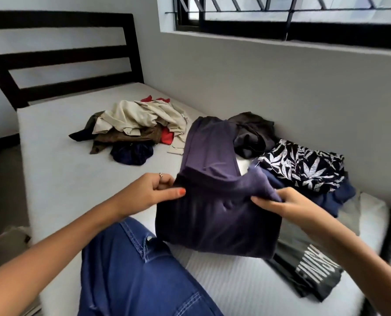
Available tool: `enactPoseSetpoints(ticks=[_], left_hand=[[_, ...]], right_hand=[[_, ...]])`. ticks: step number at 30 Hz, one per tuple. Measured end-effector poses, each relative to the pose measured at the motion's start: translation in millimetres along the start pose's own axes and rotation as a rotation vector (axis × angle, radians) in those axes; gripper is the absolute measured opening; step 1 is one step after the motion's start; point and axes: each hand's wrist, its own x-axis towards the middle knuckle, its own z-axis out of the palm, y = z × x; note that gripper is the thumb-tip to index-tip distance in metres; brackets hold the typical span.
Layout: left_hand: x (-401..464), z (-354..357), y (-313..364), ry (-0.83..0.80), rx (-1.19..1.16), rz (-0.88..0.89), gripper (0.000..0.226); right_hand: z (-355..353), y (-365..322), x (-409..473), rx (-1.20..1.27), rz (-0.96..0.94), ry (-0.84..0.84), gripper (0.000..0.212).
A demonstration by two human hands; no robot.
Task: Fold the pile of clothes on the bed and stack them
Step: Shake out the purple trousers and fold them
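**Midway: purple garment pinched at both ends of its fold**

Right now the head view, the only one, shows a purple garment [215,201] at centre frame, held up over the bed [60,174]. Its far part trails away toward the upper middle of the frame, while the near part hangs doubled in front of the person's denim-clad leg [130,270].

The left hand [153,192] pinches the fold's left end between thumb and curled fingers. The right hand [278,205] has its grip pressed together on the fold's right end, cloth bunched over the fingertips. So the garment spans the gap between the two hands and drops below them.

What could go wrong: the right-hand end is bunched rather than flat, so laying it down as it is would likely set a crooked fold. The far part lies close to a dark grey garment [251,135] and a leaf-print garment [304,167] at right of centre; dragging the purple cloth back could tug those out of order. A loose pinch on either side would let the doubled layers slide apart.

The unfolded pile [135,131] sits at upper centre-left of the frame, well apart from both hands, so much of the task seems left. A black printed garment [313,270] lies flat at lower right.
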Motion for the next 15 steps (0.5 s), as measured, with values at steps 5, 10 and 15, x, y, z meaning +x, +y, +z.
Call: enactPoseSetpoints(ticks=[5,10,15], left_hand=[[80.0,-5.7,-16.2,0.174,-0.202,-0.129,0.033],[135.7,2.8,-75.7,0.061,-0.217,-0.547,0.046],[131.1,27.2,-123.4,0.112,-0.203,-0.702,0.049]], right_hand=[[-8.2,4.8,91.7,0.291,0.187,0.087,0.029],[-6.2,48.1,169.4,0.402,0.411,0.071,0.034],[4.0,100.3,168.4,0.337,0.501,0.152,0.028]])
